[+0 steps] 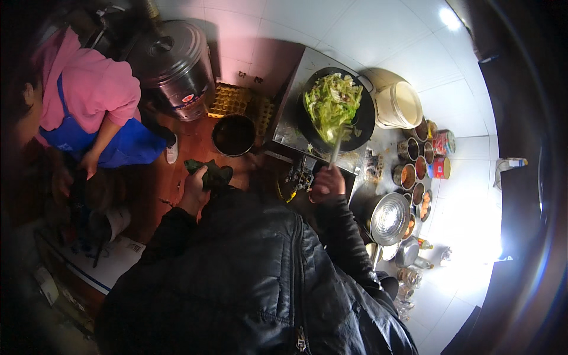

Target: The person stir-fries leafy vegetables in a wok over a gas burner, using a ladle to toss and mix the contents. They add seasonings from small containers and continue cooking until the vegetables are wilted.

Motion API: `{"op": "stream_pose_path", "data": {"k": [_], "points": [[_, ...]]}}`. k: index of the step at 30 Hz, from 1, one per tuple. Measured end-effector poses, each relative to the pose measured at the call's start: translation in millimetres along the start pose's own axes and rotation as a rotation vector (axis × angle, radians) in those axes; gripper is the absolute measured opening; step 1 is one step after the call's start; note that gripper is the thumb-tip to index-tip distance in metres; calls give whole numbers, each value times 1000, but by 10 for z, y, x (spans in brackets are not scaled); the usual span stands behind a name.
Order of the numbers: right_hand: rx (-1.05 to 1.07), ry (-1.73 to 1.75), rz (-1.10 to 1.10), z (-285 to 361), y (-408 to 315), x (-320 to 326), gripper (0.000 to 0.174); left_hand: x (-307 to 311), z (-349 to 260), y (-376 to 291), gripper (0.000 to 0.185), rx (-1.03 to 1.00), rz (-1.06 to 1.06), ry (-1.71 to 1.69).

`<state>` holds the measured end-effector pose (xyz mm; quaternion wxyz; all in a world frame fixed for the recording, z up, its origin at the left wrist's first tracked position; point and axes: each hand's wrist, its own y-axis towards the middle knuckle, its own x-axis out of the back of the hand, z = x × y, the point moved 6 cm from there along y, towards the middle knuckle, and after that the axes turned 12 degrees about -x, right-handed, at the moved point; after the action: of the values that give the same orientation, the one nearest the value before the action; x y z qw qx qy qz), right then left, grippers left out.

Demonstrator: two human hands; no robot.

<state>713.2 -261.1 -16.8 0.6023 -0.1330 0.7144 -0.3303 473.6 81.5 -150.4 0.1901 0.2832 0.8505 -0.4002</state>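
Observation:
A black wok (370,120) sits on the steel stove (286,120), heaped with chopped leafy green vegetable (333,104). My right hand (328,183) is closed around the handle of a metal cooking utensil (337,148); its head lies among the leaves at the wok's near side and is partly hidden. My left hand (196,188) is away from the stove, low on the left, gripping a dark green cloth (215,175).
A person in a pink top and blue apron (120,142) works at the left. Near them stand a large lidded steel pot (186,80), egg trays (230,100) and a dark round pot (234,135). Right of the wok are a white bucket (399,106), seasoning bowls (404,176) and a metal strainer (390,218).

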Motion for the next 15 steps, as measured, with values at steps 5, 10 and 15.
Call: {"op": "stream_pose_path", "data": {"k": [5, 10, 15], "points": [[-143, 219, 382, -154, -561, -558, 43, 115, -114, 46, 27, 7, -97, 50], [157, -432, -350, -13, -1258, -342, 33, 68, -303, 60, 28, -73, -57, 12], [589, -1009, -887, 358, -1317, -123, 28, 113, -207, 181, 29, -77, -37, 29]]}}
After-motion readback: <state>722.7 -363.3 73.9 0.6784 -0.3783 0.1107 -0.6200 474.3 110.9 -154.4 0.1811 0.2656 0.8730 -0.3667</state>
